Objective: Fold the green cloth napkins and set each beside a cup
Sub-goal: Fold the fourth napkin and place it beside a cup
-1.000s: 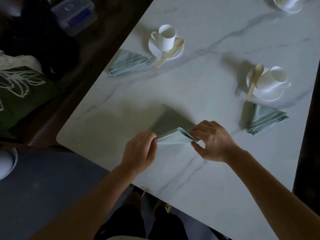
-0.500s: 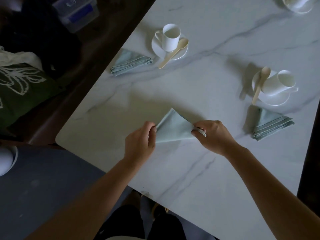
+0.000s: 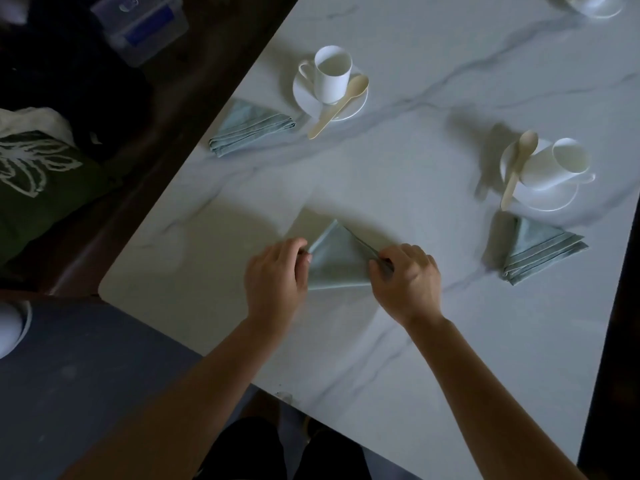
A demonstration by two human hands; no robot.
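Head view | pale green triangular cloth napkin flat on white marble table | left hand pinches its left corner | right hand pinches its right corner.

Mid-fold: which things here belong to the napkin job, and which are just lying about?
Job: napkin being folded, left hand, right hand, left folded napkin, right folded napkin, left cup, right cup.
Lying about: plastic box, green printed fabric, spoons.

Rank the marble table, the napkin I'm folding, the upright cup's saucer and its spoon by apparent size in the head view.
1. marble table
2-3. napkin and saucer look alike; the napkin is nearer and partly covered, so unranked
4. wooden spoon
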